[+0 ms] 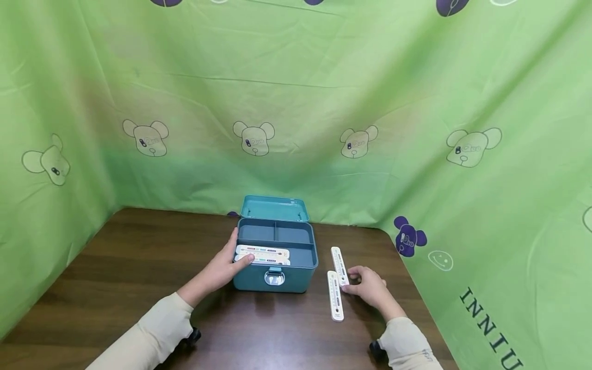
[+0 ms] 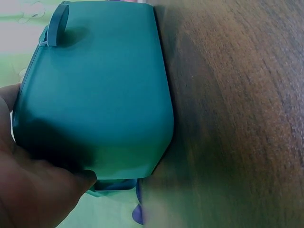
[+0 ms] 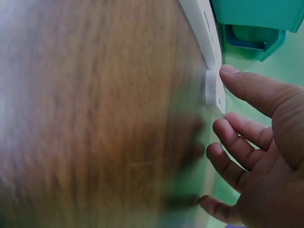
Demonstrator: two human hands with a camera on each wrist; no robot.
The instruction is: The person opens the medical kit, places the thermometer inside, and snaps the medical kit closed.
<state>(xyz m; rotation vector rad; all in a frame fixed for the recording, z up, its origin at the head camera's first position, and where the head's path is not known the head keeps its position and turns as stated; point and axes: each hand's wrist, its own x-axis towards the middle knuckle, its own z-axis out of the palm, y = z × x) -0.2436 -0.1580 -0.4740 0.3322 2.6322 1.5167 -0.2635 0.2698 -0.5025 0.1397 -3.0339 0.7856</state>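
Observation:
My left hand (image 1: 223,266) grips the left side of a teal lidded storage box (image 1: 293,281), thumb over the front rim and fingers along the outer wall. Inside the box's front compartment lie white thermometers (image 1: 263,252), partly covered by my thumb. To the right of the box, two more rest on the table: an upper thermometer (image 1: 338,263) and a lower thermometer (image 1: 335,300), their ends side by side. My right hand (image 1: 369,285) is at the upper one's near end, thumb at its edge and the other fingers spread apart in the right wrist view.
The box's lid (image 1: 275,208) stands open at the back, and two divided compartments (image 1: 256,230) lie behind the front one. A metal latch (image 1: 275,277) hangs on its front. Green printed cloth (image 1: 305,169) surrounds the brown wooden table (image 1: 162,246) at the back and sides.

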